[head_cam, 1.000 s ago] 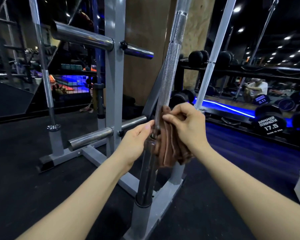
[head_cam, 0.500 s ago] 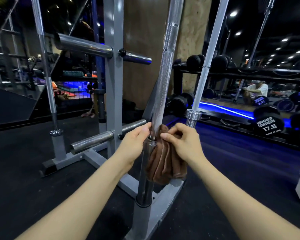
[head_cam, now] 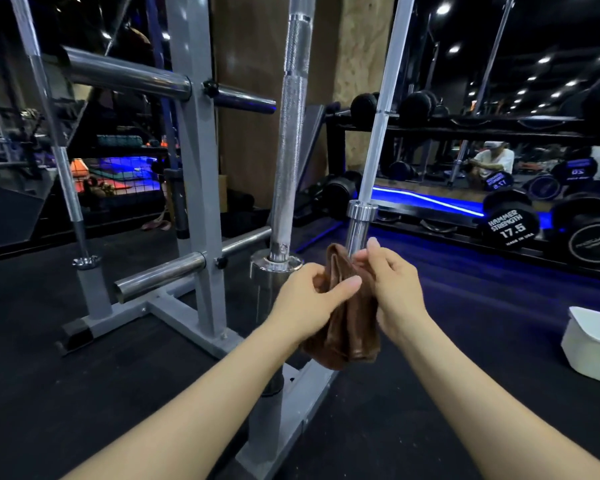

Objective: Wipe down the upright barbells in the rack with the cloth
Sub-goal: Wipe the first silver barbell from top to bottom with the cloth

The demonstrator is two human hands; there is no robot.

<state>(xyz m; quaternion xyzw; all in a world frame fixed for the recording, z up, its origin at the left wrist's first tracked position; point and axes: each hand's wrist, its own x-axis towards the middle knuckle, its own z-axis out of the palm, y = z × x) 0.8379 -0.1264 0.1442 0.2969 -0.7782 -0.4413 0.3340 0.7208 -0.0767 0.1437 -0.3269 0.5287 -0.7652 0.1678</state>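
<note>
A knurled chrome barbell [head_cam: 289, 140] stands upright in the grey rack [head_cam: 194, 188], its collar just left of my hands. A second, smoother barbell [head_cam: 378, 112] leans behind it to the right. The folded brown cloth [head_cam: 347, 330] hangs between my hands, in front of that second bar's sleeve. My left hand [head_cam: 309, 299] pinches the cloth's upper left part. My right hand [head_cam: 392, 289] grips its right side, fingertips close to the sleeve. A third upright bar [head_cam: 54, 140] stands at the far left.
Horizontal chrome plate pegs [head_cam: 125, 72] stick out of the rack post toward me. A white tub [head_cam: 589, 344] sits on the dark floor at right. Dumbbells on a rack [head_cam: 510, 230] and a mirror line the right wall; a seated person appears in it.
Both hands slid the cloth down the knurled bar to its collar, then came off it toward me and to the right. The cloth now hangs free between my hands.
</note>
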